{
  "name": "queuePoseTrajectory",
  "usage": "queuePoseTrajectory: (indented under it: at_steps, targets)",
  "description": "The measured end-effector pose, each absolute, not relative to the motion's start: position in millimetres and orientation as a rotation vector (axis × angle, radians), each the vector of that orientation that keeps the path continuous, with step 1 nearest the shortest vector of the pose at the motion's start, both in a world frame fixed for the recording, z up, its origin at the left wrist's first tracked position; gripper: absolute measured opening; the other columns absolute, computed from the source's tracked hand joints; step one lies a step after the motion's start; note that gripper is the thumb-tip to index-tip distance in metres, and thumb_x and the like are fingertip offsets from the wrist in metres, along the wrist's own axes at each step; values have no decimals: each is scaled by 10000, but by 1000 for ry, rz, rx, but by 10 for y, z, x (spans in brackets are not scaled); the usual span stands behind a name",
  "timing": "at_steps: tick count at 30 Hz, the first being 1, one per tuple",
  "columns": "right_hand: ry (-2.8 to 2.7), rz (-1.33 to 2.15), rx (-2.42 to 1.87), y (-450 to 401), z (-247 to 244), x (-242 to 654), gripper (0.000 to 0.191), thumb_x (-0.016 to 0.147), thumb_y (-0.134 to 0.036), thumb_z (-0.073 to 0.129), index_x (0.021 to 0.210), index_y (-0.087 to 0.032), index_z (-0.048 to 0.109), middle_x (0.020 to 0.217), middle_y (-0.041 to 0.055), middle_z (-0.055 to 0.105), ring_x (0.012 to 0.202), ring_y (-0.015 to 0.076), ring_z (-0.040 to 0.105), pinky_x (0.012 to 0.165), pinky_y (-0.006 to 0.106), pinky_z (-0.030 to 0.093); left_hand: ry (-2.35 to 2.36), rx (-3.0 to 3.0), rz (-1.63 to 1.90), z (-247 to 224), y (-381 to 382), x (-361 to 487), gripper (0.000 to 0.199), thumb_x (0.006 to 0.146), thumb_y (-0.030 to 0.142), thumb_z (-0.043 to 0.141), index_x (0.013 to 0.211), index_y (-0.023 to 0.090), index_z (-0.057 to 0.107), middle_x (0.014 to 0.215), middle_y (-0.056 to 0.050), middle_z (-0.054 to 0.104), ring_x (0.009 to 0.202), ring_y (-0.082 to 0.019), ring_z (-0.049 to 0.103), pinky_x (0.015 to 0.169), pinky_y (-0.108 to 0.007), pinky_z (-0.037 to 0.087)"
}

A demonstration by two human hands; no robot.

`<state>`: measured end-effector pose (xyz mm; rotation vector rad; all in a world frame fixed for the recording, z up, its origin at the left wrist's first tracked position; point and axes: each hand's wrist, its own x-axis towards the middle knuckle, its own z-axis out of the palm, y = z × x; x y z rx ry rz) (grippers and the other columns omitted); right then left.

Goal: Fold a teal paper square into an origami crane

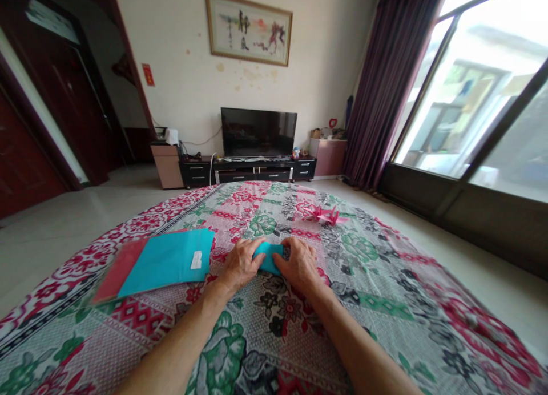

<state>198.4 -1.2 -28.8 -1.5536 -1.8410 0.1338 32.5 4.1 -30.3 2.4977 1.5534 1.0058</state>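
Note:
A small folded piece of blue paper (270, 258) lies between my hands, low over the patterned tablecloth. My left hand (243, 262) grips its left edge with thumb and fingers. On the other side, my right hand (297, 262) pinches the right edge, thumb on top. The fingertips under the paper are hidden. To the left lies a clear packet of paper sheets (171, 261), blue on top of red, with a white label. Beyond my right hand stand pink folded paper cranes (329, 214); their exact number is hard to make out.
The round table bears a floral tablecloth (363, 338). Past its far edge stand a low black cabinet (257, 169) and a television (258, 132). A purple curtain (381, 87) and a large window are at the right, dark red doors at the left.

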Motion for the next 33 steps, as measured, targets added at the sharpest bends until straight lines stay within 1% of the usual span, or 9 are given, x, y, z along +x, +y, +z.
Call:
queuePoseTrajectory:
  at_steps: [6,12,14,16,18,20,24,28,33]
  targets:
    - [-1705,450,-1334,28,-301,1904,292,691,-176,555,983,-182,545,886,49,632,748,169,568,692,296,413,1614,2222,1136,-276,17,318,508,748,220,597,1248,198,509,728,-15,613,737,-179,577,727,-302,468]
    - [-1482,750,-1026,50,-292,1890,307,713,-229,558,1015,-193,519,780,0,576,626,120,506,570,238,414,1437,1752,1429,-254,41,261,623,704,362,642,1272,182,459,1029,-71,595,888,-184,591,721,-278,477]
    - [-1433,847,-944,54,-293,1890,304,707,-249,580,1001,-196,519,742,-14,558,607,113,490,552,228,409,1319,1677,1380,-225,39,251,496,734,407,602,1161,159,551,962,-64,615,824,-174,591,683,-262,468]
    - [-1394,926,-898,56,-296,1889,302,696,-261,603,981,-196,524,738,-19,555,609,109,487,555,225,411,1244,1655,1312,-192,28,253,330,760,425,561,932,154,639,761,-21,609,677,-145,554,591,-234,430]
    - [-1367,982,-886,54,-296,1891,302,686,-273,624,963,-196,534,736,-21,556,610,106,484,556,222,408,1223,1625,1285,-168,14,264,282,763,426,548,720,157,620,569,28,504,530,-107,446,489,-214,343]
    - [-1345,1020,-898,47,-289,1897,306,678,-295,641,950,-191,549,726,-20,561,604,105,480,545,219,399,1213,1589,1292,-158,4,277,288,753,419,555,631,159,570,501,54,403,479,-86,351,453,-212,272]
    - [-1327,1051,-944,23,-249,1922,307,686,-377,639,912,-174,591,713,-8,581,596,111,485,524,220,386,1177,1561,1302,-165,-3,284,285,739,414,569,617,159,543,515,57,370,498,-83,317,468,-216,256]
    - [-1372,1004,-1030,16,-224,1947,312,720,-465,589,777,-159,618,645,-8,559,563,114,468,503,225,376,1185,1549,1296,-167,-2,280,289,729,423,574,617,157,551,514,55,372,502,-87,315,473,-220,252]
    - [-1378,1003,-998,30,-254,1949,327,722,-496,588,734,-170,600,596,-23,517,534,105,436,482,218,357,1189,1516,1304,-174,9,274,291,711,435,592,626,157,574,515,52,411,498,-91,349,476,-220,275]
